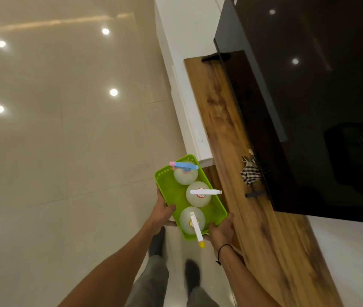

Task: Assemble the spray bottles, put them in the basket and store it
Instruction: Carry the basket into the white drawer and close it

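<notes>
While I watch from the head view, my left hand point(164, 210) and right hand point(219, 231) each clamp a side of the green basket point(171, 191); three spray bottles point(198, 194) stand inside it, above the floor point(65, 151), wooden desk point(253, 218) at three o'clock.

The basket point(165, 180) hides the fingers of both hands beneath it; only the left hand's point(164, 212) thumb and the right hand's point(220, 230) thumb show on its rim. Right of the basket, the TV point(309, 96) runs off the top and right edges. Below the basket, the shoes point(191, 273) are blurred.
</notes>
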{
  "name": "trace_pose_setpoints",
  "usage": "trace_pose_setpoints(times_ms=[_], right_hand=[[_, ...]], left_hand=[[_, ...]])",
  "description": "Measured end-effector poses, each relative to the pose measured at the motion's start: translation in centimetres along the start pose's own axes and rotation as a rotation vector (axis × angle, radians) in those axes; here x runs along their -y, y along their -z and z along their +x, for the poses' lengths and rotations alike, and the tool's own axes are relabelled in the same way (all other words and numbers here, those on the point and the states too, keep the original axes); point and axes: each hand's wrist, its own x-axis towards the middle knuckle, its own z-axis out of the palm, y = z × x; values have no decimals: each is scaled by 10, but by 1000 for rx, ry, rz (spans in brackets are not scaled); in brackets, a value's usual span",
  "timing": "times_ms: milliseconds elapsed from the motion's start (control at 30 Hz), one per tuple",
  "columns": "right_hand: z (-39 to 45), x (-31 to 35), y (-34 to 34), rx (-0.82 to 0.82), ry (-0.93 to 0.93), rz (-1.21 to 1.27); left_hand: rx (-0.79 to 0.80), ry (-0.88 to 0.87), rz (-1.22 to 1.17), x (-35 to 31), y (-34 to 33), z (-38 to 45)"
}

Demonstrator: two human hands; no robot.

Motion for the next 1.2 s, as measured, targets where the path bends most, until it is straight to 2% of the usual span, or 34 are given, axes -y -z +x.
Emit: trace_pose_setpoints(times_ms=[333,533,800,1200], right_hand=[[64,35,-39,92,10,41],[93,50,-69,117,-22,57],[129,55,-106,135,20,43],[180,66,-155,260,93,90]], left_hand=[[-58,4,48,-18,27,61],[-155,-32,53,-7,30,98],[-172,49,37,14,36,131],[-239,-31,39,9,73,181]])
